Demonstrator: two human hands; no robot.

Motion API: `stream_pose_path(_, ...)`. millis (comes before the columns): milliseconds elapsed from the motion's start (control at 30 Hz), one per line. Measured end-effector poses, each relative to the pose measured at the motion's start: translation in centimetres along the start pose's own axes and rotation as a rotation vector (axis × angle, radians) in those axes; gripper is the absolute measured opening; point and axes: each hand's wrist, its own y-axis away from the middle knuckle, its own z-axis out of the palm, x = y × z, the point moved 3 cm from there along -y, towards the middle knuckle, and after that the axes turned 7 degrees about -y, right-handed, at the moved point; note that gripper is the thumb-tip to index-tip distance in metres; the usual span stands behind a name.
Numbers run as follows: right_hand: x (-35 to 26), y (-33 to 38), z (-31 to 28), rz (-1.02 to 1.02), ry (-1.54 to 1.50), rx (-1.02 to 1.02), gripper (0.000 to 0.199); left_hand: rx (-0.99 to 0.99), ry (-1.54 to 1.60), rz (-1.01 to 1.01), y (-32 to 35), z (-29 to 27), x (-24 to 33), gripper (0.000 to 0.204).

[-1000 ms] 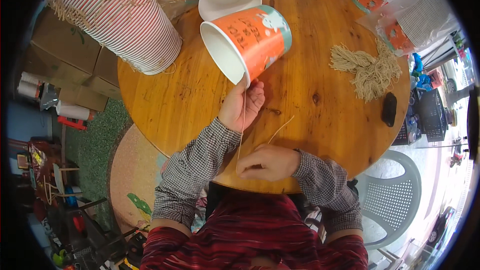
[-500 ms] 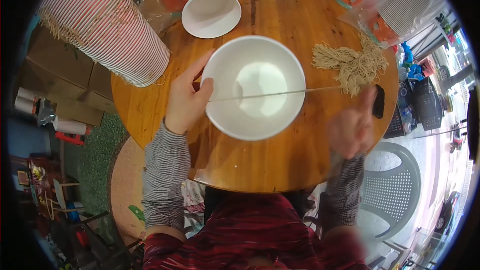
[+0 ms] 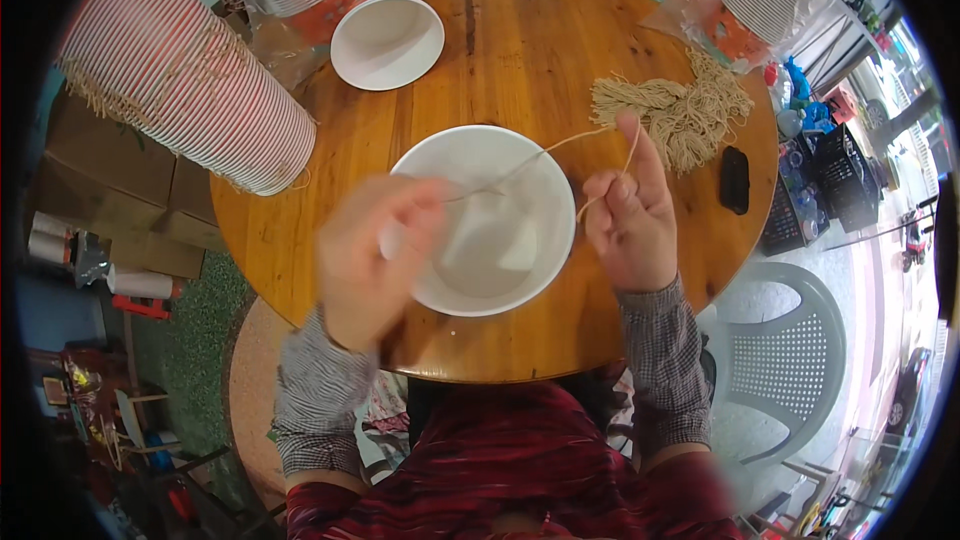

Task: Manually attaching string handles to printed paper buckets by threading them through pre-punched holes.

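On the round desk a white bowl sits between both hands; the blurred left hand grips its near rim, the right hand pinches a string crossing it; threading seems underway, needing taut tension next.

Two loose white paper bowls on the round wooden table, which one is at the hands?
The larger-looking white paper bowl near the table's front edge: left hand on its rim, right hand beside it, tan string across it. The other white bowl sits untouched farther back.
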Motion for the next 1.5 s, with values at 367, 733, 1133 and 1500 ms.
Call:
stream_pose_path(367, 0.5, 3.3, 3.8, 0.085, -0.046, 0.032, 0.060, -0.128, 0.037, 0.179, 1.6, 4.7, 4.8, 0.018)
stream_pose_path(733, -1.8, 6.6, 4.5, 0.052, 0.610, -0.042, 0.022, -0.262, -0.061, 0.304, 2.2, 3.8, 7.1, 0.008)
stream_pose_path(1133, -1.9, 6.5, 5.0, 0.374, 0.677, -0.051, 0.009, -0.296, -0.059, 0.272, 2.1, 3.0, 6.6, 0.009)
stream_pose_path(1500, -5.8, 3.4, 1.3, -0.182, 0.366, 0.101, 0.013, 0.162, -0.106, -0.102, 2.3, -0.5, -0.2, 0.039)
